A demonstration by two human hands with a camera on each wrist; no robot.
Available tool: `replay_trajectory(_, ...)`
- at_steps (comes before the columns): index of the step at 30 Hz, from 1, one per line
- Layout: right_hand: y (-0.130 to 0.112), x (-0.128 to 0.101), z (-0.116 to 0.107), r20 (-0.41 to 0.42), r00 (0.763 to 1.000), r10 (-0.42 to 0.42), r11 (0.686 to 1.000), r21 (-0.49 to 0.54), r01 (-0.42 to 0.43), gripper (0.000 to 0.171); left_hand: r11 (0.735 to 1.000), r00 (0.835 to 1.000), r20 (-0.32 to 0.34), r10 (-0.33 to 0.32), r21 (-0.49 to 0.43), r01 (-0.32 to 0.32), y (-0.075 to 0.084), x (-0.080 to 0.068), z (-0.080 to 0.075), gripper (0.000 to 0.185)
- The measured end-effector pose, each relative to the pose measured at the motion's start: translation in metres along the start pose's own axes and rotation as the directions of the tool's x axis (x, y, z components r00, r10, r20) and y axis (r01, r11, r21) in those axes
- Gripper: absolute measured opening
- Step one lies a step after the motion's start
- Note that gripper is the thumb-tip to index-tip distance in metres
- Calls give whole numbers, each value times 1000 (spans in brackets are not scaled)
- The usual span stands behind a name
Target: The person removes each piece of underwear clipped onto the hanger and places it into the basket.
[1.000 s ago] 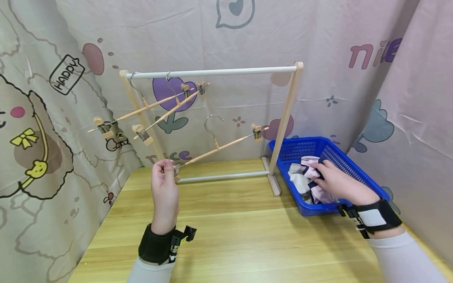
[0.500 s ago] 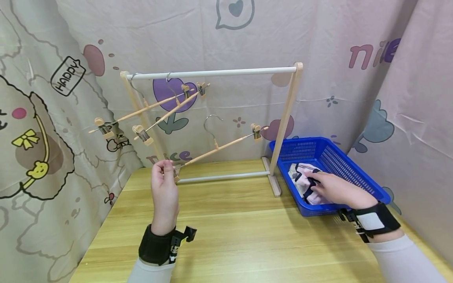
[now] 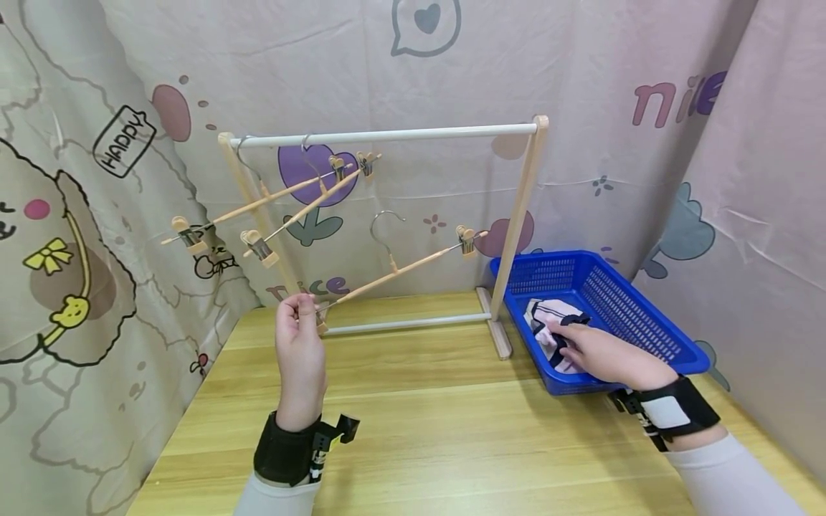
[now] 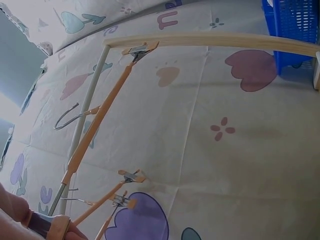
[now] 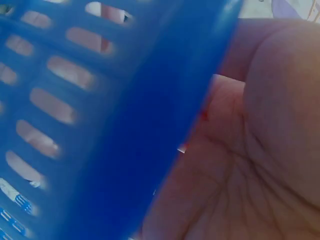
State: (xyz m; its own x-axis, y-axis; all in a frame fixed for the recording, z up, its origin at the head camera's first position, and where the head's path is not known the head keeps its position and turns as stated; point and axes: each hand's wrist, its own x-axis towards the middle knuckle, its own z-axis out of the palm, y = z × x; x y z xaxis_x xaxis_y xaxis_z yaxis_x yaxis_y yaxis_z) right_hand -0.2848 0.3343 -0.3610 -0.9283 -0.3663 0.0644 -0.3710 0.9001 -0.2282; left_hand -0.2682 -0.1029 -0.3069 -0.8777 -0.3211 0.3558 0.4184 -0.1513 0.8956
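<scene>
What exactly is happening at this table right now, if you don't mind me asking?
A person holds a wooden clip hanger up by its lower end with the left hand, off the small drying rack, where two more hangers hang. The right hand reaches into the blue basket and grips a pink and white garment lying there. Nothing is clipped to any hanger yet.

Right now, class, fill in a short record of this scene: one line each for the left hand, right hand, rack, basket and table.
left hand: pinches the lower clip end of a wooden hanger, held up off the rack
right hand: in the basket, fingers on pink and white clothing
rack: wooden frame, white rail, two clip hangers hooked at its left end
basket: blue plastic, right of the rack
table: light wood
</scene>
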Motion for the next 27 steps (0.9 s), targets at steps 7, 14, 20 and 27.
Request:
replay_trajectory(7,-2,-1,1,9,1000,13,1000,6,-13,42,1000,1000,-6,6,6,-6,-1,-3,0,20)
replay_trajectory(14,-6,0,-1,19,1000,0,1000,-19,1,43,1000,999,-28,16,2,-16,-3,-4,1,18)
replay_trajectory(20,-12,3,-6,68,997,40,999,-5,-40,46,1000,999,-28,16,-6,-16,0,-3,1,19)
replay_trajectory(27,-22,1,-7,-5,998,68,993,-92,-68,40,998,1000,-18,-25,-52,25,9,-1,6,20)
